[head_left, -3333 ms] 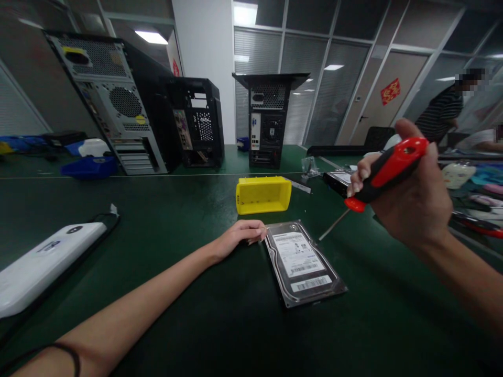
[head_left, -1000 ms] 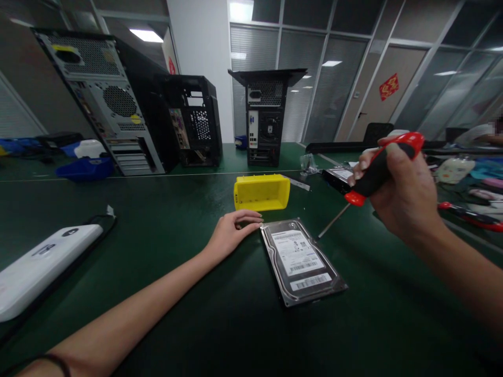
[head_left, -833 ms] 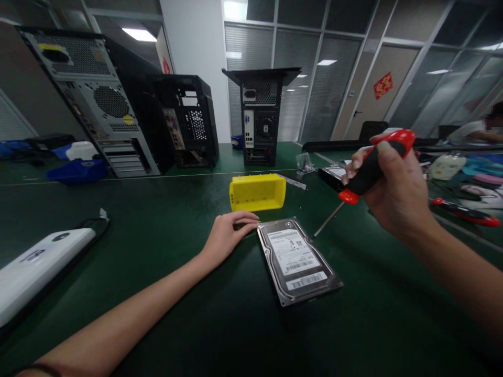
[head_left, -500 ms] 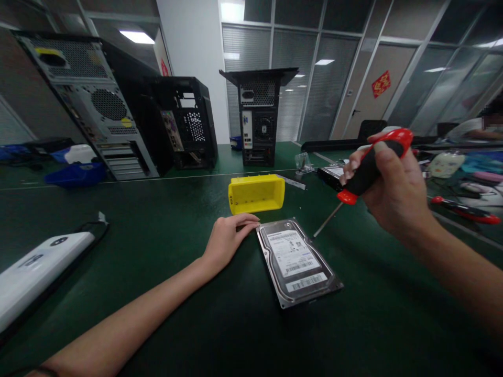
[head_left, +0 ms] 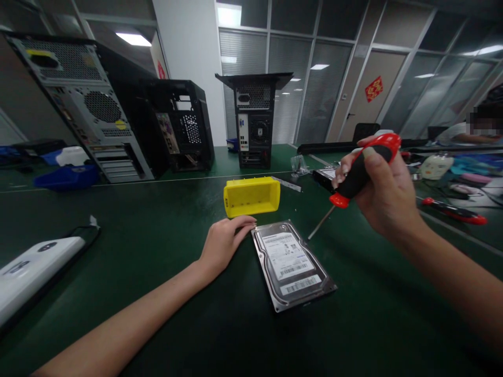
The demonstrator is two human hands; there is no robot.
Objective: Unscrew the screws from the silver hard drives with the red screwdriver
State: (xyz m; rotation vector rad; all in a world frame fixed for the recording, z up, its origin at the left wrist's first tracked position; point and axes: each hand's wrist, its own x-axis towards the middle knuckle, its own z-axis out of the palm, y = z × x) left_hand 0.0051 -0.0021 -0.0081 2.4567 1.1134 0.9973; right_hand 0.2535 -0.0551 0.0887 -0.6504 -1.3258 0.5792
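Note:
A silver hard drive [head_left: 293,262] with white labels lies flat on the green table. My left hand [head_left: 223,241] is closed, thumb and fingers pinched at the drive's far left corner. Wrapped in my right hand [head_left: 387,188] is a red and black screwdriver [head_left: 357,175], held slanted with its shaft pointing down and left. Its tip is at or just beside the drive's right edge; whether it touches cannot be seen. Behind the drive, close to my left fingertips, a yellow plastic bin [head_left: 252,197] faces me with its opening.
Computer cases [head_left: 253,123] stand along the back and left. A white device [head_left: 43,267] is at left, near a blue bin [head_left: 66,176]. On the right lie another red-black screwdriver [head_left: 454,211] and a second drive [head_left: 324,178]. A person [head_left: 467,131] sits far right.
The whole scene has shifted slightly left as the camera turned a little. Both hands keep their holds, and the screwdriver stays beside the drive's right edge.

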